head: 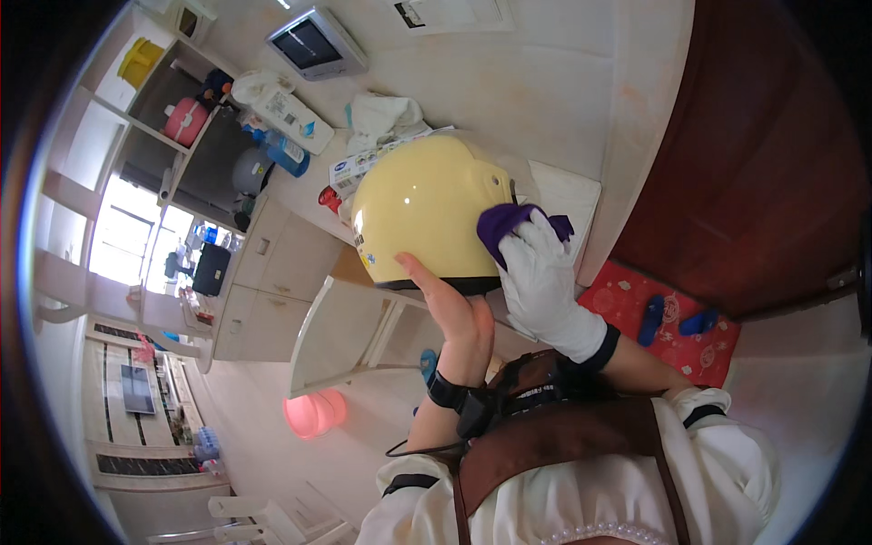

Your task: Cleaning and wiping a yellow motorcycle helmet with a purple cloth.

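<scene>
A glossy pale-yellow motorcycle helmet (422,204) is held up before me, its black lower rim facing me and a sticker near its left edge. My bare left hand (456,310) supports it at that rim, with the thumb lying on the yellow shell and the other fingers hidden beneath. On my right hand (538,279) is a white glove. It grips a bunched purple cloth (505,228) that lies against the right side of the helmet, below a snap fitting.
Behind the helmet, a counter bears a boxed product (351,170), a blue bottle (286,153) and a white cloth (385,119). A white cabinet door (347,327) stands open below. A pink bucket (315,413) is on the floor; blue slippers (652,320) lie on a red mat (613,293) by a dark door.
</scene>
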The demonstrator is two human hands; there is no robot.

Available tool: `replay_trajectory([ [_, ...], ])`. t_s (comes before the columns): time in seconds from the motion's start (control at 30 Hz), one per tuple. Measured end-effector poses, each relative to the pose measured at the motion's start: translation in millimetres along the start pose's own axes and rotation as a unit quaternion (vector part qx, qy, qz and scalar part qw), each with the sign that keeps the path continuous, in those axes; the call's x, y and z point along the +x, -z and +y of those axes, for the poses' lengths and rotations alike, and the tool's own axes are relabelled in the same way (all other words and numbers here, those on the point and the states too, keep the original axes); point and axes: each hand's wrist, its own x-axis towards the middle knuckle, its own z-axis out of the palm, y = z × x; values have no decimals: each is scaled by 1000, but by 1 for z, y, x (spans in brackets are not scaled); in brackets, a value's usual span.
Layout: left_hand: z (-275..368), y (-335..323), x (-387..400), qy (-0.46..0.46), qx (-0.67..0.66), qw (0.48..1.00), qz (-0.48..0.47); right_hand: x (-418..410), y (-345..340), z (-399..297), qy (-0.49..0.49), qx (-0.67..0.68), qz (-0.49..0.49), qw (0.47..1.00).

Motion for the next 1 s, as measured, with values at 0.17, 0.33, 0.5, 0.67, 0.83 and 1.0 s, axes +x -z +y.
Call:
replay_trajectory([
  [0.17,-7,7,11,2,-20,1000,-13,23,-25,38,22,44,100,994],
  [0.33,-10,9,6,-12,-34,999,13,60,-6,61,-324,491,96,803],
  [0.5,-11,4,1,-7,-3,1000,25,74,-15,55,-255,390,14,884],
  [0.67,-12,4,2,-5,-19,999,28,88,-19,38,-166,135,-12,977],
  [0.83,-12,-3,-4,13,-16,999,41,98,-3,40,-214,76,-100,969],
  [1.0,-13,-2,-6,10,-14,999,51,62,-3,39,-275,140,-130,942],
])
